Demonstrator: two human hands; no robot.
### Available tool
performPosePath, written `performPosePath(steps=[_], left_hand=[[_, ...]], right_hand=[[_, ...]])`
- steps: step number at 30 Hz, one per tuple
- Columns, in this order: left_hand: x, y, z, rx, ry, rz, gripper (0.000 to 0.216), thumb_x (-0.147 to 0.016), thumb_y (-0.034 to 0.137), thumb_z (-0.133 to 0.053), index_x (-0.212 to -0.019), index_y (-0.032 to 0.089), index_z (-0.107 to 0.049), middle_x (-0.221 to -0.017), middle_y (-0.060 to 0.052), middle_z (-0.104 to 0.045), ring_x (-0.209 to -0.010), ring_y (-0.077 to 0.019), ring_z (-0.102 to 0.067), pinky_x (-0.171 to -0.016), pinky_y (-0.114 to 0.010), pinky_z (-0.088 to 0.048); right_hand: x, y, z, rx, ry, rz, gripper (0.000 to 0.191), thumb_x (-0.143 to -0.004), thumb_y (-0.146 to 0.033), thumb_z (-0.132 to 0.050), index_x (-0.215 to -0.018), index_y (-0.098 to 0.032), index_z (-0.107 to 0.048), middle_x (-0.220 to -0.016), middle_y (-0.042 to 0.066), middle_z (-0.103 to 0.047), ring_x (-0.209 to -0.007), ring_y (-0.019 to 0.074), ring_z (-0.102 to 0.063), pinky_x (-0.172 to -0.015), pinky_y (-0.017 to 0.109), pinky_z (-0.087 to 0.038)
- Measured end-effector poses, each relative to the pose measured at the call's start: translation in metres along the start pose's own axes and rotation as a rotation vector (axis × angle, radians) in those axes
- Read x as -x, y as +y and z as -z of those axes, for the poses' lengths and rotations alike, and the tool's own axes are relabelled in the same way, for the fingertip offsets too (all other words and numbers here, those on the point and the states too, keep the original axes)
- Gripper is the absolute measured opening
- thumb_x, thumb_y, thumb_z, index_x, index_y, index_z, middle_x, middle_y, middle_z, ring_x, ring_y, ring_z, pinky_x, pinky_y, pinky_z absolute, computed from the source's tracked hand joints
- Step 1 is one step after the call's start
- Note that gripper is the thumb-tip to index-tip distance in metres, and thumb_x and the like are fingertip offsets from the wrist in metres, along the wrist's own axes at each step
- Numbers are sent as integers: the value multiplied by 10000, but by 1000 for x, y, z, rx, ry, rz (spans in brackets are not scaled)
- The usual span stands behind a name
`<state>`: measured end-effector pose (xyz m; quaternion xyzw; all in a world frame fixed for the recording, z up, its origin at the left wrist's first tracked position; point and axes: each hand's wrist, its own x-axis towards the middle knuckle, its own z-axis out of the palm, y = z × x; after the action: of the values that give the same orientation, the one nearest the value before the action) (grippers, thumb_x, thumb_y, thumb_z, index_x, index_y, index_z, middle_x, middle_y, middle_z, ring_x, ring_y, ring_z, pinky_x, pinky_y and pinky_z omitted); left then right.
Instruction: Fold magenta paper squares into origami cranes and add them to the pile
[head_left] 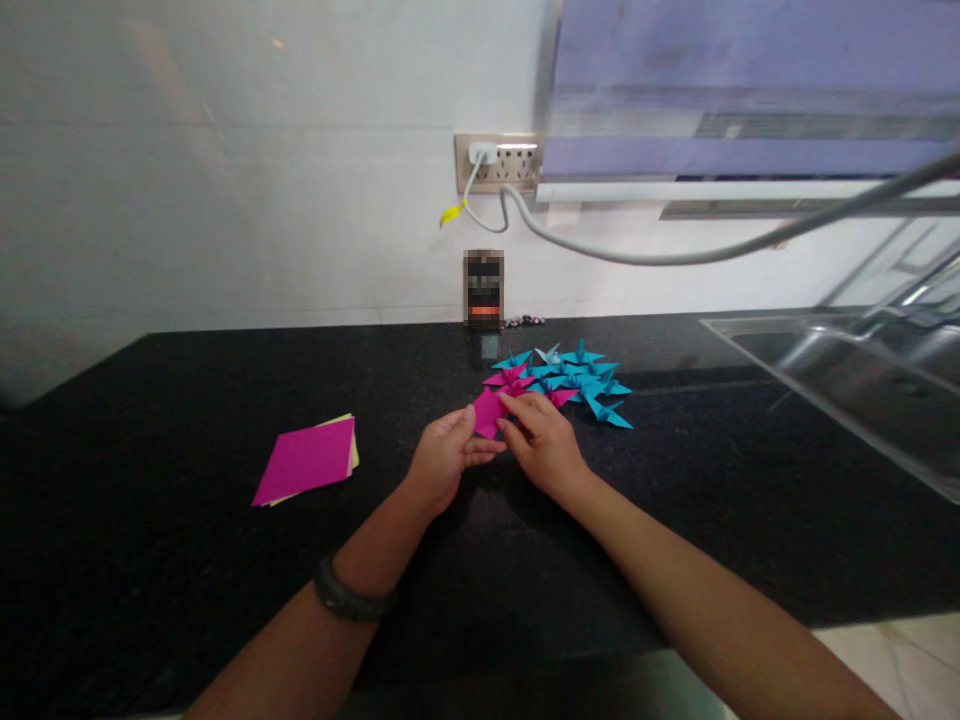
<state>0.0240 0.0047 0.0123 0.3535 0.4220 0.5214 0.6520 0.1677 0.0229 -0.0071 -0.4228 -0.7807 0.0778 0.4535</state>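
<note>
Both my hands meet over the black counter (187, 420) on a folded magenta paper piece (487, 410). My left hand (444, 462) pinches its near left edge with fingers closed. My right hand (544, 440) presses and pinches the paper's right side, fingers curled together. A dark watch sits on my left wrist. Just behind the hands lies a cluster of several finished blue paper cranes (581, 380) with a magenta paper crane (507, 376) at its left.
A stack of square paper sheets (307, 460), magenta on top and yellow beneath, lies to the left. A small blurred device (484, 288) leans on the wall under a socket (498, 163) with a white cable. A steel sink (847, 375) is at right.
</note>
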Motion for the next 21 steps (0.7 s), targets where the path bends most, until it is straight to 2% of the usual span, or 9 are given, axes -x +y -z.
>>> performPosePath(steps=[5,21], left_hand=[[-1,-2,1,4,7,-20,210,-830,311,-514,-845,106,-561,-649,-33,-649,-529,-118,-647,-462,-160,-489],[-1,-1,1,10,40,-15,212,-830,310,-515,-833,104,-563,-625,-34,-645,-515,-117,-642,-450,-158,-481]], right_hand=[[0,-1,0,-2,24,28,306,-827,-221,-487,-1099,-147,-605,-889,89,-603,-801,156,-582,-733,264,-493],[0,1,-2,-9,-17,-19,324,-813,-214,-497,-1121,-188,-593,-926,89,-592,-833,172,-573,-744,302,-500]])
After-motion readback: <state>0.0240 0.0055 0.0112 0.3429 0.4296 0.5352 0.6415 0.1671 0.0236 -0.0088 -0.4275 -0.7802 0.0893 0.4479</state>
